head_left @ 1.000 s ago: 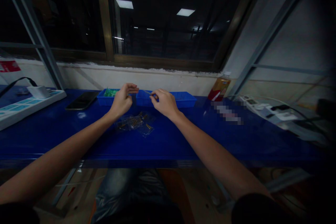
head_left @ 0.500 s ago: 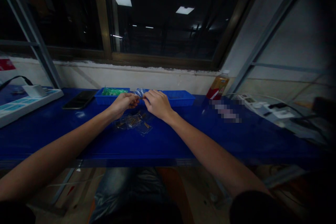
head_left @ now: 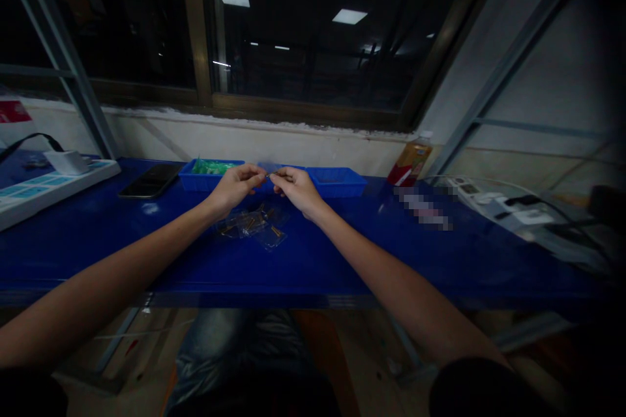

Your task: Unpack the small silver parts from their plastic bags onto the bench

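My left hand (head_left: 235, 187) and my right hand (head_left: 297, 190) meet above the blue table, thumbs and fingertips pinched close together. Between them is a small clear plastic bag (head_left: 267, 168), its film faint and blurred above the fingertips. Whatever is inside it is too small and dark to make out. Just below my hands lies a loose pile of small clear bags (head_left: 252, 221) holding thin brass-coloured pieces. Behind my hands stand a blue tray with green plastic packets (head_left: 215, 167) and other blue trays (head_left: 337, 181), partly hidden by my fingers.
A black phone (head_left: 149, 181) lies to the left, beside a white power strip (head_left: 59, 189) with a plug in it. On the right stands a drink bottle (head_left: 411, 159), near a second power strip (head_left: 513, 205) and cables. A window wall backs the blue table (head_left: 323, 260).
The clear bag between my hands has shifted and shows less plainly. My right fingers have turned and curled in toward my left fingertips. The camera view has moved slightly.
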Available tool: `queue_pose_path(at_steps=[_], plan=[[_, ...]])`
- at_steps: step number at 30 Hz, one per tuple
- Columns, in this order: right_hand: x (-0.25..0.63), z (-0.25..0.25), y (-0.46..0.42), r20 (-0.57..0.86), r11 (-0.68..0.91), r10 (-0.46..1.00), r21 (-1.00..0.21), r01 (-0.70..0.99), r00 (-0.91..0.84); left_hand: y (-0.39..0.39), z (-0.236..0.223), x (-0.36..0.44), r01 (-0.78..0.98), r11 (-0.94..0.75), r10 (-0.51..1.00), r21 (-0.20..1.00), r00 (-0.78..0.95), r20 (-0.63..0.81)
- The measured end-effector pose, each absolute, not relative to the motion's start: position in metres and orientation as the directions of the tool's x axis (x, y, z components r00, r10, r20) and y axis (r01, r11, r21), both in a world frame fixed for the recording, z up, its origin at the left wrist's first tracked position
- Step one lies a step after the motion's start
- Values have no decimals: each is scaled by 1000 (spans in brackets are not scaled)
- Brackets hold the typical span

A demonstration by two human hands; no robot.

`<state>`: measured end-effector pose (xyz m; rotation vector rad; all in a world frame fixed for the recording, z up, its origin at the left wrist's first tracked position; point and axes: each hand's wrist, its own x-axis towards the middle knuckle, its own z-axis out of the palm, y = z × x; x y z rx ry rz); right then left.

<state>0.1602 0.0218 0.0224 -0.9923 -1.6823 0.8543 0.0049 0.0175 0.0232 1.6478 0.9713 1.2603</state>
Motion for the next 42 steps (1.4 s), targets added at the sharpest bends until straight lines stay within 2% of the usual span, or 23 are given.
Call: queue_pose_path(at_steps=[4,8,15,19,22,25,28,31,35,42], plan=[[161,21,24,535,577,816,-726,373,-219,18,22,4,107,-366,917,924,211,339],[163,19,25,606,637,756,-593,493,-248,18,23,4,112,-331,933,937,187,307],[160,22,17,652,672,725,-599,436,-223,16,24,3,-13,-234,937,972,264,229],[159,22,20,663,661,730,-620,423,-168,16,23,4,33,-207,931,978,313,186],[166,25,28,672,634,734,-626,453,-98,18,22,3,143,-233,930,962,321,177],[183,30,38,702,602,712,-605,521,-7,24,20,-1,302,-363,912,881,310,270],[207,36,49,717,533,692,-581,615,78,29,17,-6,497,-561,827,662,363,429],[229,38,60,705,410,686,-579,705,180,30,11,-7,600,-639,767,482,447,461],[251,38,69,687,272,678,-565,779,262,29,6,-4,630,-631,775,453,480,411],[277,34,72,646,15,707,-419,908,287,26,5,0,619,-677,735,398,592,331]])
